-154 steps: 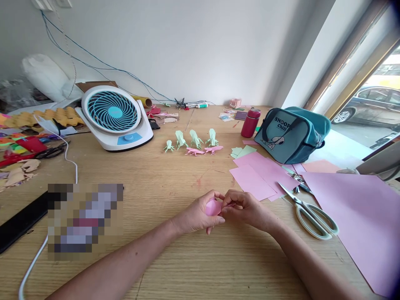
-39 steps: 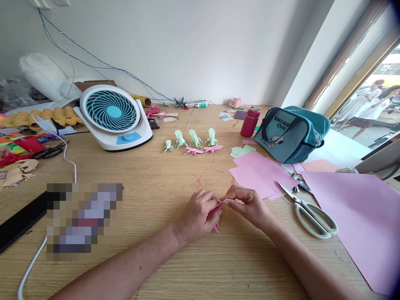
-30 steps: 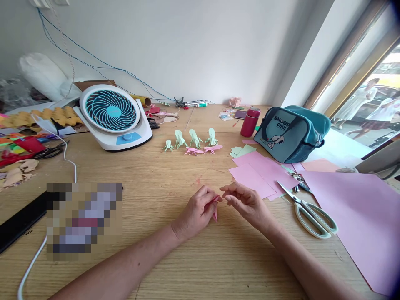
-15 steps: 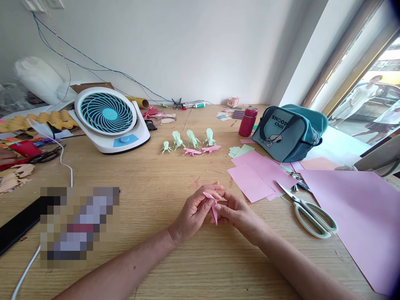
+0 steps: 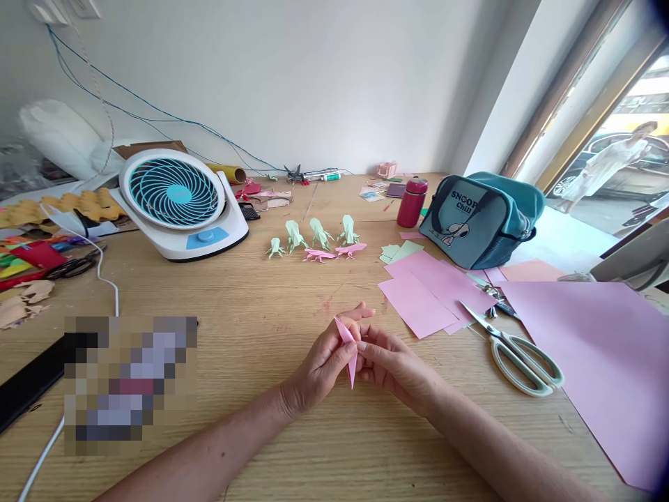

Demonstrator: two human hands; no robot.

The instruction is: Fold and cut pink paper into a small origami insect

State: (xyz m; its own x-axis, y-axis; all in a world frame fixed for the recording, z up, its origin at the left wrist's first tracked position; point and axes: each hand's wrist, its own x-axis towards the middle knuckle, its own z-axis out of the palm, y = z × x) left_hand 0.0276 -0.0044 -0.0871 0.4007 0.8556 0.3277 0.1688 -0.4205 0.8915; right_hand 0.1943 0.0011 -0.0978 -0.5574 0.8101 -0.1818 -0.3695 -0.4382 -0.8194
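A narrow, pointed piece of folded pink paper (image 5: pixel 352 364) is held between my two hands, low over the wooden table. My left hand (image 5: pixel 325 359) pinches it between thumb and fingers, one finger stretched out beyond it. From the other side my right hand (image 5: pixel 394 364) grips its edge with thumb tip and fingers. Farther back stand several pale green origami figures (image 5: pixel 320 234) with thin legs. Two pink origami figures (image 5: pixel 350 251) sit just in front of them.
To the right lie scissors (image 5: pixel 525 359), pink paper sheets (image 5: pixel 418 303) and a large pink sheet (image 5: pixel 601 362). A teal bag (image 5: pixel 475 226) and a red bottle (image 5: pixel 412 202) stand behind. At left are a fan (image 5: pixel 180 202) and a white cable (image 5: pixel 109 279). A person (image 5: pixel 606 164) is outside the window.
The pink paper, earlier mostly covered by my fingers, is now turned upright as a narrow point. My right hand, apart a second ago, has come back onto it. The view has shifted slightly.
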